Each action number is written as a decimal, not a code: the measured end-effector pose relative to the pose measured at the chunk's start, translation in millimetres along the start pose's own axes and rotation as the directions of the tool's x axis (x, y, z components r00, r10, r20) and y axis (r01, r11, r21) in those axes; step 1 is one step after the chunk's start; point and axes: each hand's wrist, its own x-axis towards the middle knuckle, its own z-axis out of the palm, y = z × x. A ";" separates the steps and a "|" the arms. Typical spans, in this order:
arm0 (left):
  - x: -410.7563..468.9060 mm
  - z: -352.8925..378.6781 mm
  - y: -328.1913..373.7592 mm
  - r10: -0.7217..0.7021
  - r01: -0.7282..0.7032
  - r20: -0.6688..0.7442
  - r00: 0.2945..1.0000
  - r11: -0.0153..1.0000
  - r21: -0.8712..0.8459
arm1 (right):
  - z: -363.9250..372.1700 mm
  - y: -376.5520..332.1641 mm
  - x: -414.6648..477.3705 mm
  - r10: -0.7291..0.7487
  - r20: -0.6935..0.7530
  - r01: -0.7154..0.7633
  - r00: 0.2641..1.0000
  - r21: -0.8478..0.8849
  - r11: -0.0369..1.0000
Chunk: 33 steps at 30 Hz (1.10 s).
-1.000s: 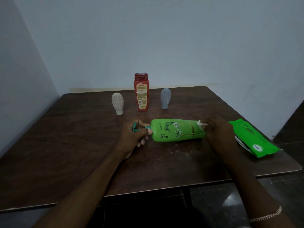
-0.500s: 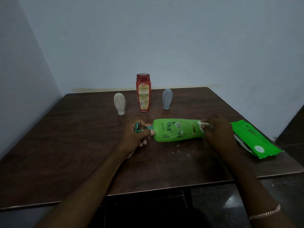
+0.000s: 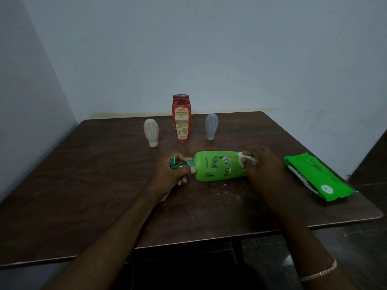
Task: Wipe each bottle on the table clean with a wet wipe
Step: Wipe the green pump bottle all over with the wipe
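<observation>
On dark table (image 3: 104,195), pale walls (image 3: 209,49): left hand (image 3: 173,174) grips bottle (image 3: 215,166), right hand (image 3: 266,170) pinches wipe (image 3: 248,159)

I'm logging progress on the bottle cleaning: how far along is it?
Done: nothing provable; whether the red bottle, whitish bottle and grey bottle standing at the back were wiped cannot be told. In hand: the green bottle lies on its side, left hand gripping its cap end, right hand pressing a wet wipe on its base end. Left: the rest of it, perhaps the three behind.
</observation>
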 end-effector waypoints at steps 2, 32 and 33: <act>0.2 0.0 -0.2 0.001 -0.001 -0.008 1.000 1.000 -0.004 | 6.9 -16.6 -8.3 -0.055 0.031 0.054 0.998 0.041 0.998; 1.5 0.1 -2.0 0.014 -0.014 0.008 1.000 1.000 0.022 | 34.8 -68.1 -33.0 -0.291 0.039 0.274 0.956 0.240 0.931; 1.7 0.1 -2.3 0.011 -0.011 0.009 1.000 1.000 0.024 | 33.4 -63.3 -35.6 -0.302 0.045 0.282 0.952 0.250 0.926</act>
